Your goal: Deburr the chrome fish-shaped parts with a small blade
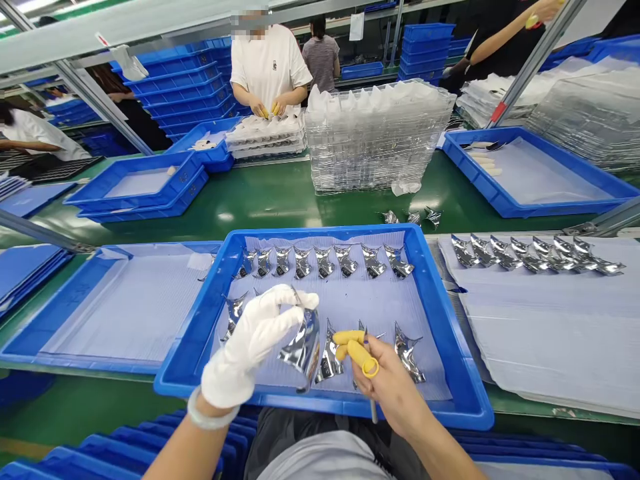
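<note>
My left hand (255, 337), in a white glove, pinches a curved, mirror-shiny part (304, 347) by its upper end, above the blue tray (450, 373). My right hand (383, 373) wears yellow finger cots and is closed on a thin pen-like tool (374, 411); its grey end points down toward me and its working tip is partly hidden by the fingers. Beside the right hand, shiny parts (410, 353) lie on the paper lining. A row of similar parts (324, 261) runs along the tray's far side. Others are partly covered by my hands.
On the right, a paper-covered surface (550, 333) carries a row of shiny parts (530, 255). A paper-lined tray (125, 307) is at left. Beyond stand stacked clear plastic trays (375, 140), blue trays (140, 183) and a co-worker (270, 67). A metal post (540, 60) slants at right.
</note>
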{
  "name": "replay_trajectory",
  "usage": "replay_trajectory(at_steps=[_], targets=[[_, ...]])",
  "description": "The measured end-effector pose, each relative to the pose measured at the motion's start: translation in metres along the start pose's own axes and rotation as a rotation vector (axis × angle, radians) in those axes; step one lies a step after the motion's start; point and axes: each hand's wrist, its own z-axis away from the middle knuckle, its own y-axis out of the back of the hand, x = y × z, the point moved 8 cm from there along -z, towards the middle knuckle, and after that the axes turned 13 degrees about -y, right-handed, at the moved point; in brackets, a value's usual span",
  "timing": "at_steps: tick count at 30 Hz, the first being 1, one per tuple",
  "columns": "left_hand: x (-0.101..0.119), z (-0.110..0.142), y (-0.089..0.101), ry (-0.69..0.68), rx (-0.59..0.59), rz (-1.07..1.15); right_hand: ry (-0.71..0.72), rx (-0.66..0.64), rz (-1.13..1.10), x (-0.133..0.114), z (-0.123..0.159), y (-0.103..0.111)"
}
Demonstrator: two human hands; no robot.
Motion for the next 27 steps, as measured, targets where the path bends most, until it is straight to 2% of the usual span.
replay_trajectory(at_steps=[2,3,4,8,14,17,19,21,24,27], targets=[[0.01,0.009,-0.001,0.038,0.279,0.363,0.021,-0.082,-0.031,-0.001,0.001,-0.011],[0.013,0.013,-0.007,0.043,0.358,0.452,0.023,-0.12,-0.053,-0.001,0.002,-0.016],[0.015,0.017,-0.014,0.049,0.416,0.513,0.021,-0.145,-0.078,0.0,0.003,-0.02],[0.014,0.027,-0.037,0.039,0.507,0.551,0.047,-0.143,-0.15,0.0,0.009,-0.022],[0.011,0.032,-0.04,-0.021,0.54,0.552,0.036,-0.168,-0.194,0.0,0.016,-0.02],[0.01,0.035,-0.039,-0.011,0.51,0.553,0.03,-0.15,-0.195,-0.002,0.016,-0.02],[0.007,0.036,-0.041,0.038,0.465,0.567,0.076,-0.102,-0.129,-0.007,0.018,-0.018],[0.002,0.041,-0.042,0.161,0.455,0.581,0.183,-0.019,-0.003,-0.017,0.023,-0.016],[-0.002,0.05,-0.039,0.324,0.506,0.569,0.4,0.127,0.215,-0.033,0.035,-0.012],[0.008,0.051,-0.041,0.303,0.483,0.523,0.621,0.229,0.414,-0.043,0.048,-0.013]])
